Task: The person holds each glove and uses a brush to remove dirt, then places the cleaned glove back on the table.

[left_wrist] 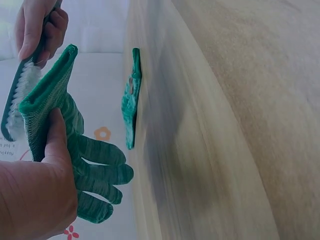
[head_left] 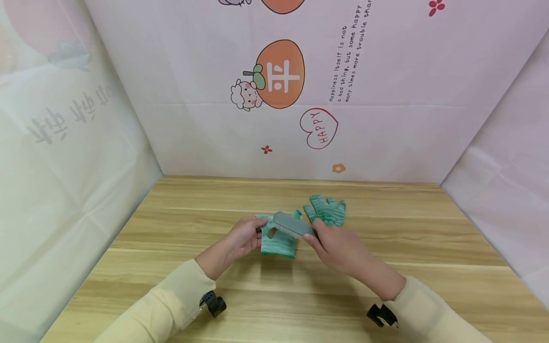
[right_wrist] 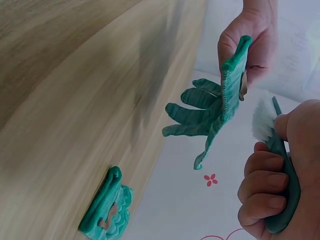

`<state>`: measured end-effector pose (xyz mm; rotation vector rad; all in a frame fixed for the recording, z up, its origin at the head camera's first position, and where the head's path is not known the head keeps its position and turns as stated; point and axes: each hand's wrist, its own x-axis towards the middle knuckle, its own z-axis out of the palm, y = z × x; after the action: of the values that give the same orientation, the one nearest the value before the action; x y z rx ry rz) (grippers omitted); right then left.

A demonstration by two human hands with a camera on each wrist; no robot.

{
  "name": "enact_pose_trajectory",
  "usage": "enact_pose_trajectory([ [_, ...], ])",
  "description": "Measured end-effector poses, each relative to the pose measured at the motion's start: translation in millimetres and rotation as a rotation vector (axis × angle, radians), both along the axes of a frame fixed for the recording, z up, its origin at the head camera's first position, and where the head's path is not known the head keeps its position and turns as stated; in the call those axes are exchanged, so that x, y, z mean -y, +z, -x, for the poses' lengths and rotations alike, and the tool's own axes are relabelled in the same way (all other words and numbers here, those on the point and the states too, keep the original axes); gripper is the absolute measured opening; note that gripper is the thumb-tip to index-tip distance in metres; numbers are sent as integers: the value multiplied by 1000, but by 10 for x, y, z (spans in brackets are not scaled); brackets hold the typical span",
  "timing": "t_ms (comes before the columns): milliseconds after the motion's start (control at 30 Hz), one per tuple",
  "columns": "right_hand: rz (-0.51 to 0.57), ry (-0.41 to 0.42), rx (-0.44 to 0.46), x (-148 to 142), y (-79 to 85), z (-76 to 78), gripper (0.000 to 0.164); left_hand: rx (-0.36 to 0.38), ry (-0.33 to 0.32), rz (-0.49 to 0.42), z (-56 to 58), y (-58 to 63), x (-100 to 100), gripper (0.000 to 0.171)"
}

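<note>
My left hand holds a green knit glove by its side, above the wooden table. In the left wrist view, the thumb lies against the cuff of the glove, and the glove's fingers hang loose. A brown patch shows on its face. My right hand grips a grey-green brush by the handle; its white bristles face the raised glove and overlap it in the head view. A second green glove lies flat on the table behind, with a brown mark on it.
The wooden table reaches back to a white printed cloth. More white cloth hangs at the left side and the right side.
</note>
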<state>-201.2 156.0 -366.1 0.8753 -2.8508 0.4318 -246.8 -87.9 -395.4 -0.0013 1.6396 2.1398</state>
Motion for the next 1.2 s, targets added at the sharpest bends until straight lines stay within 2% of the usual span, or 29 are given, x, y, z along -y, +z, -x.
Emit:
enact_pose_trajectory([
  [267,-56,21,32,126,3,28,32,10,-22,-10,-18,-7,-47,30],
  [467,-41,50,-22,128,-44,25,25,35,-8,-26,-18,9,-20,28],
  [600,-33,63,-49,113,-68,36,25,41,-31,-38,-23,21,4,28],
  [933,-36,20,-8,65,-47,1,29,25,-32,-9,-36,25,20,28],
  [1200,-39,26,-52,5,-69,-20,26,39,-16,-28,-23,7,61,23],
])
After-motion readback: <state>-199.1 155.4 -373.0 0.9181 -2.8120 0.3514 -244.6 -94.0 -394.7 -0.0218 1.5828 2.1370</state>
